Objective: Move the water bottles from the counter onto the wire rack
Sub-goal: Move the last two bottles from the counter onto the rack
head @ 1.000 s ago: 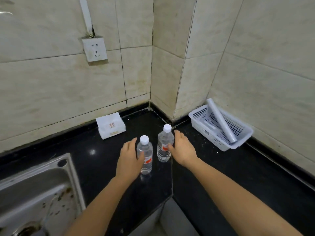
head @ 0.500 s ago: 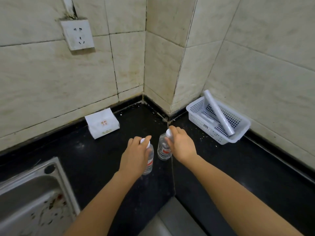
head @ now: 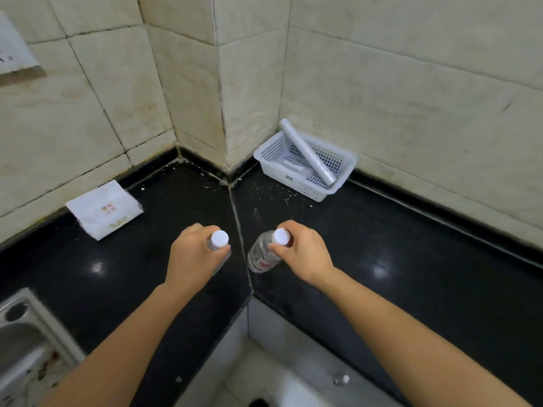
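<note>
The left hand (head: 195,255) is curled around the neck and shoulder of the left bottle (head: 219,238), fingers wrapped on the far side and thumb on the near side. Only the white cap and a sliver of clear plastic show past the knuckles; the rest is hidden behind the hand. The right hand (head: 302,254) pinches the right bottle (head: 260,255) just under its white cap, thumb in front and the other fingers bent around the back. This bottle is tilted, cap toward the hand and base swung out to the left, with its clear body and red label in plain sight. Both bottles are over the black counter (head: 411,259), one on each side of the pale seam (head: 239,224) where the two slabs meet at the corner. They are close together but not touching, and I cannot tell whether either base rests on the stone. Both forearms reach in from the bottom of the view. Farther back on the right, a white basket (head: 282,174) sits against the tiled wall (head: 411,83) with a white roll (head: 307,154) lying slantwise in it, one end poking over the rim. On the left, a white tissue pack (head: 104,210) leans at the foot of the wall, well apart from the left hand. A steel sink (head: 17,333) shows at the lower left edge and a wall socket (head: 11,51) at the upper left. White crumbs are scattered on the counter between the basket and the corner.
</note>
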